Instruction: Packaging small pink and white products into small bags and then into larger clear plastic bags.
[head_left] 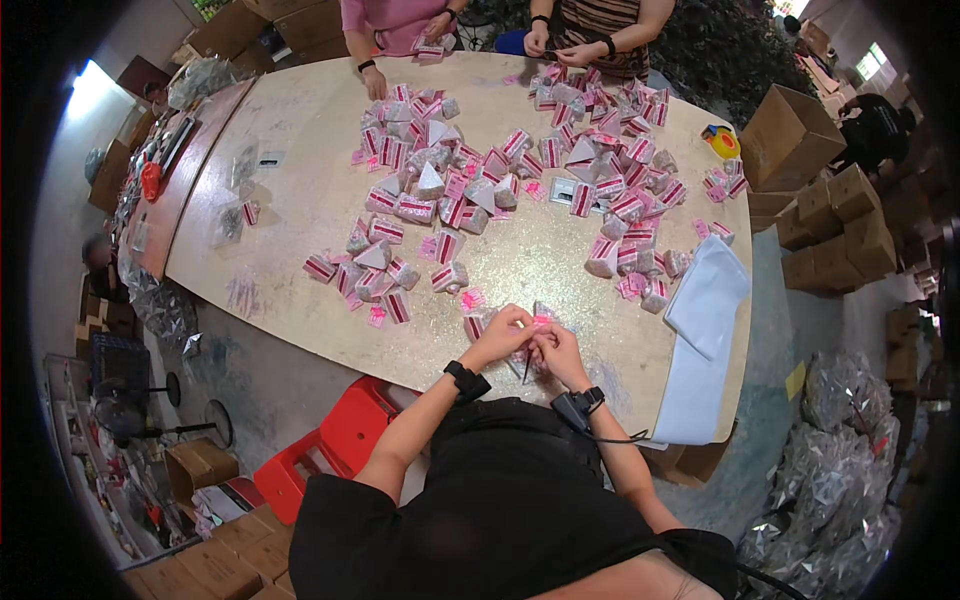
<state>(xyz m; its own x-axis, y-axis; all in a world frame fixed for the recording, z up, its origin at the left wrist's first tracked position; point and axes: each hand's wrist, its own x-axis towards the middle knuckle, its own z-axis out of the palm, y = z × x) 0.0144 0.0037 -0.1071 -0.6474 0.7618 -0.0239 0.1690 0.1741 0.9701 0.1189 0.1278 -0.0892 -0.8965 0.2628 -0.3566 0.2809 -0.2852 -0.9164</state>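
Observation:
My left hand (505,337) and my right hand (558,357) meet at the near edge of the table, fingers closed in a pinch. Between the fingertips shows a small bright pink piece (542,321), too small to make out fully. Under and beside the hands lies a wedge-shaped pack (474,326) with pink and white stripes, partly hidden by my left hand. A thin dark strip (526,370) sticks out below the fingers. Just beyond are a pink tag (471,299) and a striped cake-slice-shaped pack (450,277) in clear plastic.
Many similar wedge packs (430,180) lie heaped across the pale table (300,120). White sheets (700,330) hang over the right side. A yellow tape dispenser (720,141) sits near a cardboard box (792,137). A red stool (357,428) stands left. Two people work opposite.

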